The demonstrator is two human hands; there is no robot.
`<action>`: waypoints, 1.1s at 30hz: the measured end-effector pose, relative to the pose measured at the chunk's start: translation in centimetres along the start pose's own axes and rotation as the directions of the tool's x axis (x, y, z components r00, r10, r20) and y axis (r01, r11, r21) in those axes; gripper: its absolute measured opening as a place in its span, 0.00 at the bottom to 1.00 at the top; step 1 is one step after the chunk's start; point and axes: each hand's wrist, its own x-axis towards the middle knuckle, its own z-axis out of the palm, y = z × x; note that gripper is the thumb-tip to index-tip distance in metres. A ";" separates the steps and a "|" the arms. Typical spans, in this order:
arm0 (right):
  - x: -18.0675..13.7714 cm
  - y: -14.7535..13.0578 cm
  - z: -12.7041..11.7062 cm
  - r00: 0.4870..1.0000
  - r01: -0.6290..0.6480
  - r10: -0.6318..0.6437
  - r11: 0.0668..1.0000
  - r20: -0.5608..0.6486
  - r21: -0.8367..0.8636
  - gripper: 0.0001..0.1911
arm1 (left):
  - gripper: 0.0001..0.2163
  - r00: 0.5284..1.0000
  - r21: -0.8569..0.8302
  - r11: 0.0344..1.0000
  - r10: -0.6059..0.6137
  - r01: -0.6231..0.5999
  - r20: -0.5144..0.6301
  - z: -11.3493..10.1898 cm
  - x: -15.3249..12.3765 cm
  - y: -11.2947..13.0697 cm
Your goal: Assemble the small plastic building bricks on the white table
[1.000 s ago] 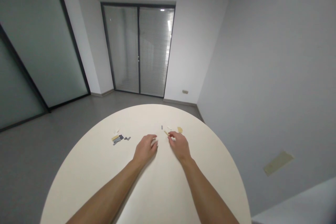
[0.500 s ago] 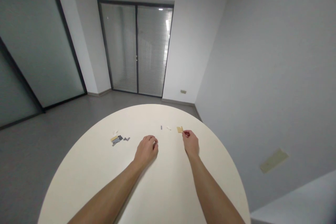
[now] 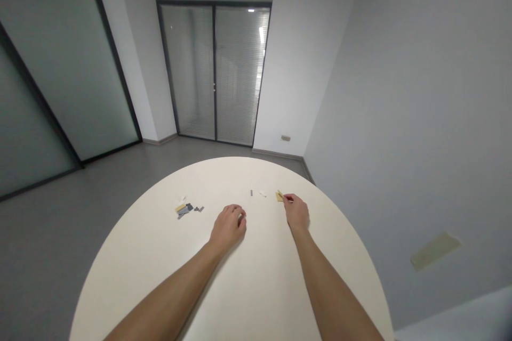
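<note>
My right hand (image 3: 297, 214) pinches a small yellow strip (image 3: 279, 192) between thumb and fingertips. The strip is tilted over a flat cluster of yellow pieces (image 3: 279, 199), partly behind my fingers. My left hand (image 3: 229, 226) rests on the table, fingers loosely curled with a gap beside the thumb, and nothing shows in it. Between and beyond the hands lie a small grey piece (image 3: 252, 193) and some thin white pieces (image 3: 263, 194).
On the left of the round white table (image 3: 256, 287) lies a pile of small grey and dark pieces (image 3: 185, 210), with a yellow one (image 3: 180, 208) and white bits (image 3: 183, 200) beside it. A glass door (image 3: 214, 74) and a grey wall (image 3: 400, 117) stand beyond.
The view has shifted slightly, so everything appears a little farther right. The yellow strip in my right fingers now stands out at a slant over the cluster. My left hand keeps its pose.
</note>
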 end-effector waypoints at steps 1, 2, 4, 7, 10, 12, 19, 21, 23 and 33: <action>-0.1 -0.1 -0.1 1.000 0.000 0.000 1.000 0.003 -0.021 0.12 | 0.08 1.000 -0.005 1.000 0.001 -0.001 0.002 0.0 0.0 0.0; -0.1 -0.2 -0.1 1.000 0.001 -0.001 0.999 0.006 -0.037 0.12 | 0.08 1.000 -0.009 1.000 0.001 -0.001 0.005 0.0 0.0 -0.1; -0.2 -0.4 -0.2 1.000 0.002 -0.001 0.998 0.011 -0.057 0.12 | 0.07 1.000 -0.015 1.000 0.002 -0.002 0.008 0.0 -0.1 -0.2; -0.1 -0.3 0.0 1.000 0.003 -0.003 0.998 0.013 -0.061 0.11 | 0.07 1.000 -0.018 1.000 0.007 -0.007 0.011 0.0 -0.1 -0.4; 0.0 -0.1 0.2 1.000 0.014 -0.013 0.998 0.017 -0.056 0.11 | 0.08 1.000 -0.031 1.000 0.007 -0.006 0.017 0.0 -0.1 -0.5; 0.1 0.0 0.3 0.999 0.023 -0.022 0.998 0.028 -0.053 0.12 | 0.08 1.000 -0.043 0.999 0.002 -0.001 0.022 0.0 -0.2 -0.6; -0.1 -0.6 -0.3 0.999 -0.006 0.007 0.999 0.040 -0.034 0.12 | 0.08 1.000 -0.064 0.998 0.002 -0.002 -0.009 0.0 -0.6 -0.7; -0.4 -0.7 -0.4 0.999 0.015 -0.015 1.000 0.034 -0.012 0.12 | 0.08 1.000 -0.072 0.997 -0.012 0.011 -0.009 0.1 -0.6 -0.8; -0.6 -0.8 -0.5 0.999 0.020 -0.020 1.000 0.036 -0.017 0.12 | 0.08 1.000 -0.074 0.997 -0.023 0.022 -0.010 0.1 -0.5 -0.9; -2.0 -2.5 -0.1 0.973 0.207 -0.171 0.945 0.157 -0.252 0.09 | 0.10 0.969 0.325 0.917 -0.190 0.233 -0.158 -3.5 0.2 -3.6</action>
